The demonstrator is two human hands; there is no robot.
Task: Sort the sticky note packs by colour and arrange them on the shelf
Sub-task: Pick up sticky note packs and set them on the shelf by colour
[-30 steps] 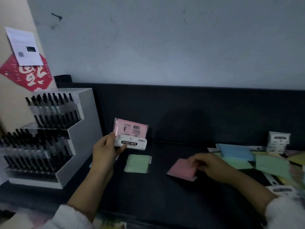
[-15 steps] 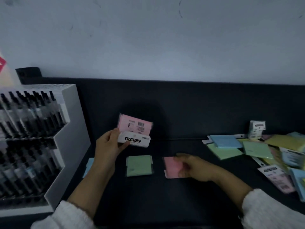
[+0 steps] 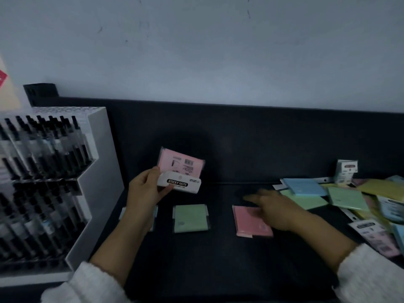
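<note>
Pink pack (image 3: 181, 166), pinched by left fingers (image 3: 153, 174)

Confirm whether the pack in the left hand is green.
No, the left hand grips a pink pack with a white header.

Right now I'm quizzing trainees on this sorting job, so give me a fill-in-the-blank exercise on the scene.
The left hand grips a raised pack, coloured ___.
Its white header reads ___.
The lying pack directly left of the flat pink pack is ___.
Missing words: pink; STICKY NOTE; green.
</note>
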